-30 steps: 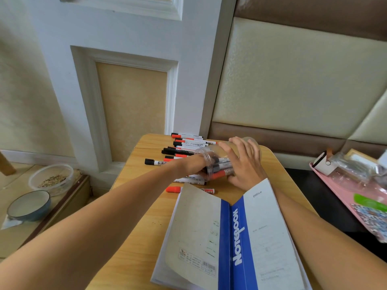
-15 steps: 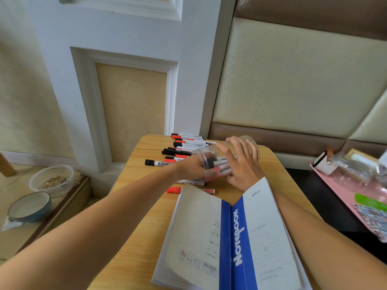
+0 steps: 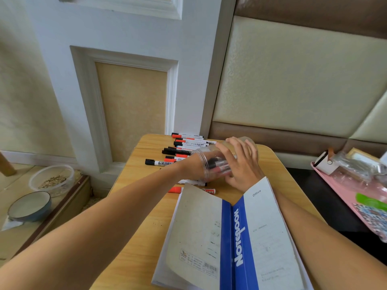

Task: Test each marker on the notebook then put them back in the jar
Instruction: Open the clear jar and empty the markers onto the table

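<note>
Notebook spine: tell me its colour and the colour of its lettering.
The notebook spine is blue with white lettering, shown best in the head view.

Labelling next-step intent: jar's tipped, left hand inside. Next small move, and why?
Probably draw the left hand out with one marker: it reaches into the mouth of the clear plastic jar, which the right hand holds on its side, several red and black markers inside.

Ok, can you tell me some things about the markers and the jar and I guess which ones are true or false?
1. The jar stands upright. False: it lies tipped on its side.
2. The right hand holds the jar. True.
3. The notebook is red. False: its cover is blue and grey-white.
4. Markers lie on the table. True.
5. The left hand is at the jar's mouth. True.
</note>
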